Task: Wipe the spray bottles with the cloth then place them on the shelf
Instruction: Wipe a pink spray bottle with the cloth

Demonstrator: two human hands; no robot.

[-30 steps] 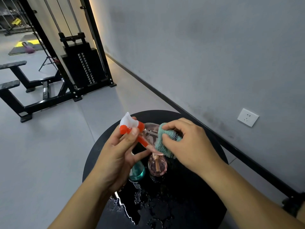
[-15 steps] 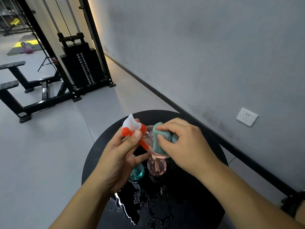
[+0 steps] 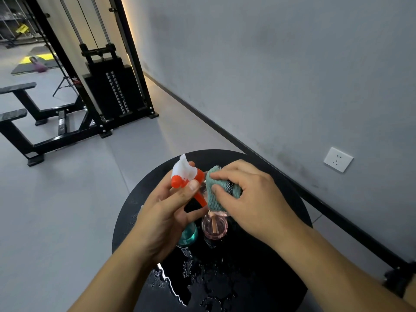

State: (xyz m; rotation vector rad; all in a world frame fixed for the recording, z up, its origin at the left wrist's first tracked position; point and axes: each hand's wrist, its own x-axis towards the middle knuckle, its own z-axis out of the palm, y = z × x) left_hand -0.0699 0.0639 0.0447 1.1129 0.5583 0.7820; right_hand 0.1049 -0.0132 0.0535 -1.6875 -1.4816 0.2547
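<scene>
Left hand (image 3: 164, 212) grip tight round spray bottle (image 3: 186, 179) top, held above table (image 3: 290, 206) for wiping. Right hand (image 3: 247, 194) fingers pinch cloth (image 3: 217, 192) onto bottle side to rub.

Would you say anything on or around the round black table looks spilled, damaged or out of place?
Yes: water is pooled and beaded across the near part of the black table, below the teal bottle and pink bottle. The puddle glints by the left forearm. Nothing looks broken.
</scene>
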